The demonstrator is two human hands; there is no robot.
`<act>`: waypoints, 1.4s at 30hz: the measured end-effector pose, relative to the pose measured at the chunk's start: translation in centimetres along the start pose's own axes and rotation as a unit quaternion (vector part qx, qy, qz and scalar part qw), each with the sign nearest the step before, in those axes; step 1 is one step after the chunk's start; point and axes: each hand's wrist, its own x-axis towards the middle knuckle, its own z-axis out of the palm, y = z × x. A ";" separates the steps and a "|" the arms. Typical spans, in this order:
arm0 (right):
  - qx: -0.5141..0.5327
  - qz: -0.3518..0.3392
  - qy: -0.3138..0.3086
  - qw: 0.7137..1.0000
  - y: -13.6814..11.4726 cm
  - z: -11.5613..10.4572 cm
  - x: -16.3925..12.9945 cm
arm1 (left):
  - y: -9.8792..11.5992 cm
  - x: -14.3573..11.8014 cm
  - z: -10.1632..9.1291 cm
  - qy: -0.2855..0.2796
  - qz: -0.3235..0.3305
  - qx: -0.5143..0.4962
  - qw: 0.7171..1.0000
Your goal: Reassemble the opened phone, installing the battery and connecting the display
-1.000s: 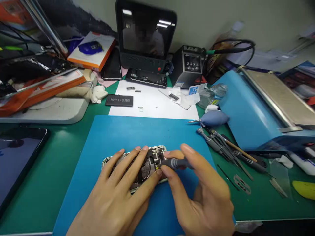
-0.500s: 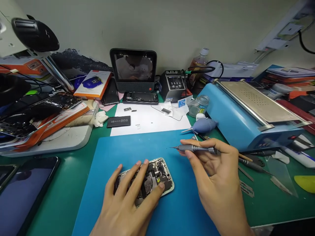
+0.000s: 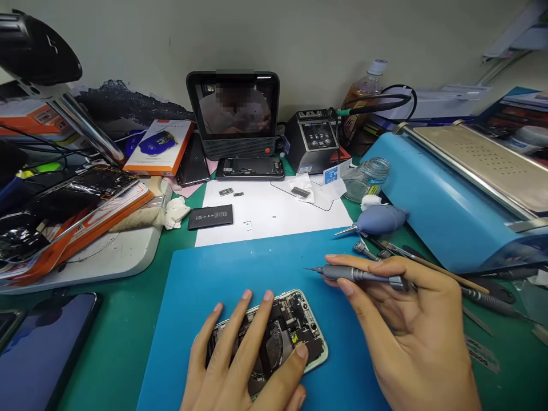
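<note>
An opened phone (image 3: 274, 344) is holding bare circuitry (image 3: 291, 314) on our blue mat (image 3: 214, 274), with a glass jar (image 3: 367, 180) beyond whose contents we are finding unclear. Our left hand (image 3: 233, 371) is lying across the phone, fingers spread, partly hiding it; our right hand (image 3: 419, 337), cut off below, is pinching a screwdriver (image 3: 349, 274).
</note>
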 end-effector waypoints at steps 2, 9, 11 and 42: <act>-0.005 -0.017 -0.010 1.000 0.3 0.0 -0.1 | -0.3 -0.3 0.1 -0.002 0.016 0.010 1.000; 0.012 -0.033 -0.039 0.999 0.8 -0.3 -0.7 | -2.2 -0.6 0.1 -0.010 0.105 0.087 0.991; 0.030 -0.031 -0.027 0.999 0.4 -0.7 -0.8 | -2.5 -0.4 0.0 -0.003 0.127 0.107 0.986; 0.244 0.220 -0.154 0.932 -0.7 0.1 -4.5 | 0.9 1.3 -2.5 -0.040 -0.016 -0.025 0.999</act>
